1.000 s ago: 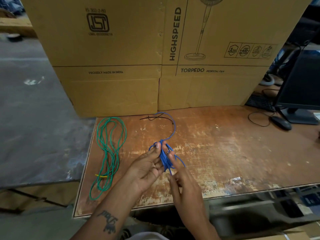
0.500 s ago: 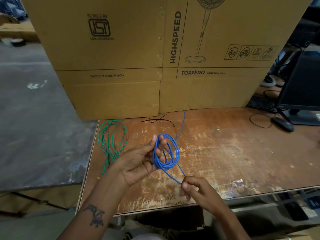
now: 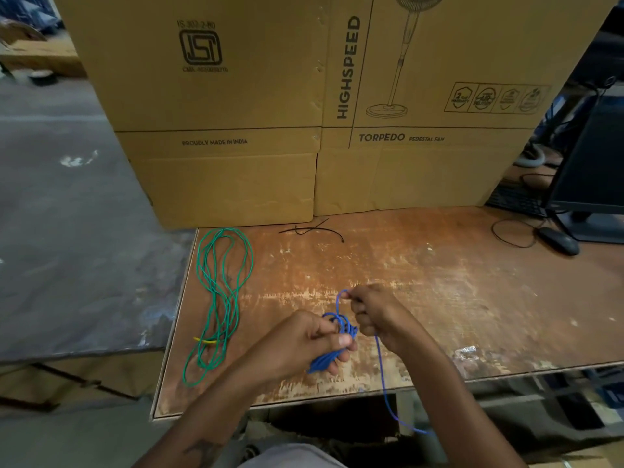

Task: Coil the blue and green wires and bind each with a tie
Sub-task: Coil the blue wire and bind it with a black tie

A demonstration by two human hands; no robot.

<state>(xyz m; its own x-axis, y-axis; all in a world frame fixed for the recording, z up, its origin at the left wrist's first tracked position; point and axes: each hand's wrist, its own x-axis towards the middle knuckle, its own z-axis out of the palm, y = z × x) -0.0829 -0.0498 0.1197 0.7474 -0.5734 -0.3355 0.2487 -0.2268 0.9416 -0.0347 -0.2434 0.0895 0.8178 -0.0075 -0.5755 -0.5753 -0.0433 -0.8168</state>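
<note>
Now | left hand (image 3: 304, 346) grips blue wire (image 3: 341, 327) coil | right hand (image 3: 374, 312) pinches strand | near table (image 3: 439, 298) front edge

We see a wooden tabletop (image 3: 439, 298), its brown finish worn rough and scratched to pale patches. The blue wire (image 3: 339, 327) and green wire (image 3: 219, 298) look smooth, plastic-sheathed, faintly glossy. The 2 black ties (image 3: 314, 229) look like thin matt plastic. The boxes (image 3: 236, 96) behind are matt brown corrugated cardboard, printed black.

Blue wire (image 3: 337, 339) now bunched in left hand (image 3: 304, 346); right hand (image 3: 374, 312) up from table edge, pinching a strand above the bundle.
</note>
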